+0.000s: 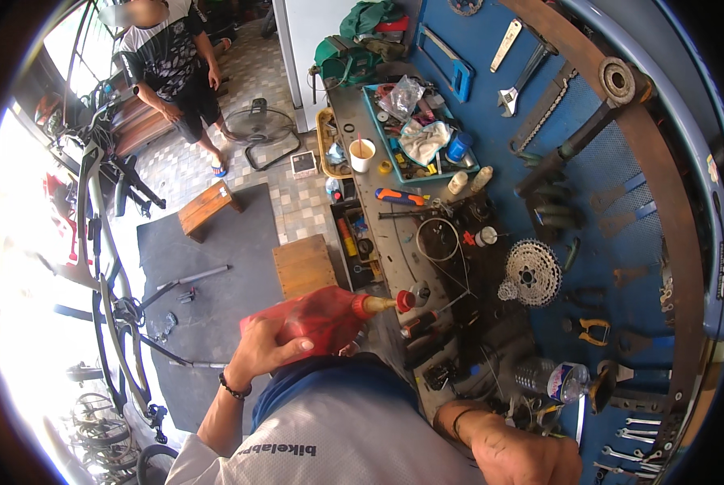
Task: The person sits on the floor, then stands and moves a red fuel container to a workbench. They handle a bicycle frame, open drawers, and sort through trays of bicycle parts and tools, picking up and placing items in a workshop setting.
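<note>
My left hand (267,349) is closed around a red plastic squeeze bottle (323,320), held tilted in front of my body. Its yellowish spout (378,305) points to the right, over the bench edge, with a red cap at the tip. My right hand (528,454) is at the lower right above the bench, its fingers curled under and hidden, so whatever it may hold does not show. A clear plastic bottle (552,380) with a label lies just beyond it. An orange-and-black screwdriver (420,324) rests on the bench near the bottle's spout.
The metal workbench (378,212) bears a bicycle cassette (533,273), a white cup (361,155) and a teal tray (374,113) of parts. Tools hang on the blue wall board (475,32). A bike frame (103,242), a fan (258,129) and another person (168,73) are left.
</note>
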Demonstrator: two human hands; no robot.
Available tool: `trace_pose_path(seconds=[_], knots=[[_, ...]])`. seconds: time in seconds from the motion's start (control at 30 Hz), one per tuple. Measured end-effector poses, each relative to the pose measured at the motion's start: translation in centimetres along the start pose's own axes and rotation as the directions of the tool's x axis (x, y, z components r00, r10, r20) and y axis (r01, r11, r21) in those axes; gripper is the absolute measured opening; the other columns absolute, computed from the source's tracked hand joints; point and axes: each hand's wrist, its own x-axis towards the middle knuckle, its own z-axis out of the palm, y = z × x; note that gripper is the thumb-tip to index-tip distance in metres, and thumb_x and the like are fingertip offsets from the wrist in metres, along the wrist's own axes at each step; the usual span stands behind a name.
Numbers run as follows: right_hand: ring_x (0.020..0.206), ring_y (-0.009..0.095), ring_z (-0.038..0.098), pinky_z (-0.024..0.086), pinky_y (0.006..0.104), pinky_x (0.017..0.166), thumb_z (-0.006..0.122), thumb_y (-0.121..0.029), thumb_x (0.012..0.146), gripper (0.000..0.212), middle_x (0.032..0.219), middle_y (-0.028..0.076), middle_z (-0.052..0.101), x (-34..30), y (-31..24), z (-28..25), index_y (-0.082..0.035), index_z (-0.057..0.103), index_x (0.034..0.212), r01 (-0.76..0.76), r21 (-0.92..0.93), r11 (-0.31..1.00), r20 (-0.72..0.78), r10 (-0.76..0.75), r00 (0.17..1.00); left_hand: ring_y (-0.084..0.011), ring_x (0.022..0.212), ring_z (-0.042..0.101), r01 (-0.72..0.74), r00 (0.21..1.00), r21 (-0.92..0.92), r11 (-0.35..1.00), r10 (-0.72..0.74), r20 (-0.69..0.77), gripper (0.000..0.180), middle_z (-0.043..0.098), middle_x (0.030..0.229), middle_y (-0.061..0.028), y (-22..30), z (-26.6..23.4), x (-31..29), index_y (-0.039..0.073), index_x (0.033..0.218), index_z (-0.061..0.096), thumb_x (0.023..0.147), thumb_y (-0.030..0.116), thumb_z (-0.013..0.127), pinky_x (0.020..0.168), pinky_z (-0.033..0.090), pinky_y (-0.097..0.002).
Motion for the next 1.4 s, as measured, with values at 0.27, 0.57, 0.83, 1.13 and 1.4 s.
trace_pose_path(seconds=[0.27,0.57,0.83,1.13,1.4], knots=[[0.050,0.016,0.050,0.063,0.0395,0.067,0.061,-0.048,0.108,0.058,0.061,0.004,0.055,-2.9,-1.0,-2.3,-0.008,0.058,0.065,-0.235,-0.080,0.969,0.011,0.236,0.972,-0.0414,0.079,0.071,0.022,0.997,0.128,0.992,-0.032,0.074,0.068,0.072,0.082,-0.0225,-1.2,-0.9,-0.4,0.007,0.123,0.074,0.089,0.066,0.075,0.075,0.054,-0.0487],[0.052,0.017,0.048,0.059,0.0391,0.061,0.063,-0.078,0.093,0.077,0.064,0.005,0.054,-5.4,-1.0,-2.7,-0.005,0.057,0.070,-0.373,-0.203,0.905,-0.172,0.342,0.924,-0.0417,0.080,0.072,0.018,1.000,0.155,0.988,-0.017,-0.006,0.077,0.072,0.081,-0.0221,-4.3,0.4,-0.6,0.003,0.114,0.075,0.089,0.076,0.071,0.074,0.053,-0.0484],[0.044,0.017,0.048,0.054,0.0348,0.055,0.058,-0.072,0.101,0.073,0.056,0.004,0.053,-7.4,-0.3,-3.6,-0.008,0.054,0.065,-0.441,-0.347,0.827,-0.278,0.359,0.891,-0.0426,0.083,0.072,-0.013,0.999,0.049,0.999,0.015,-0.041,0.077,0.073,0.083,-0.0214,-3.3,0.3,0.0,0.008,0.125,0.073,0.088,0.075,0.071,0.075,0.054,-0.0493],[0.048,0.014,0.040,0.052,0.0367,0.058,0.036,-0.033,0.114,0.048,0.065,0.004,0.045,-13.8,3.4,-7.1,-0.010,0.040,0.072,-0.894,-0.194,0.403,-0.759,0.516,0.398,-0.0364,0.064,0.068,0.193,0.981,0.046,0.980,-0.192,-0.016,0.064,0.067,0.066,-0.0201,-2.1,-1.0,0.1,0.001,0.100,0.077,0.092,0.065,0.075,0.064,0.051,-0.0458],[0.084,0.009,0.065,0.054,0.0256,0.076,0.065,-0.011,0.107,0.022,0.097,0.003,0.069,-23.3,13.7,-12.3,-0.002,0.063,0.127,-0.893,-0.449,-0.008,-0.635,0.706,0.313,-0.0109,0.061,0.064,0.288,0.903,-0.236,0.928,-0.345,-0.257,0.069,0.064,0.063,-0.0037,-5.9,-5.2,0.6,-0.005,0.085,0.070,0.100,0.063,0.068,0.054,0.051,-0.0329]])
